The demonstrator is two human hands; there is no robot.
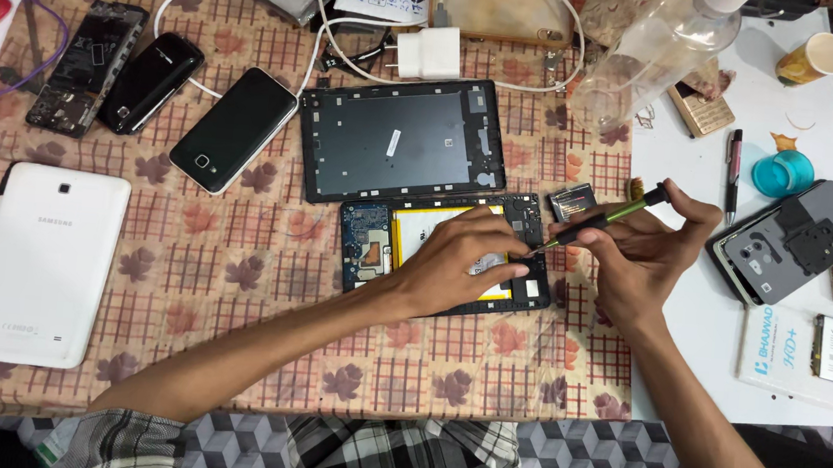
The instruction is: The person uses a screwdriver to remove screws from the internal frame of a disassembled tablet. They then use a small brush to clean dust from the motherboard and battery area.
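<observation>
Hands on opened tablet [435,251], right [641,249] seemingly gripping screwdriver [604,218]

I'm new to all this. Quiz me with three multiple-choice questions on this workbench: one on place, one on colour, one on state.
1. Where does the white tablet lie?
A far left
B far right
C under the hands

2. What colour is the small round dish by the pen?
A red
B teal
C black

3. What does the right hand hold?
A nothing
B a phone
C a thin green-handled screwdriver

Answers: A, it lies face down at the cloth's left edge. B, it shows teal on the white table. C, the fingers pinch the tool over the opened tablet, where the left hand rests.
</observation>
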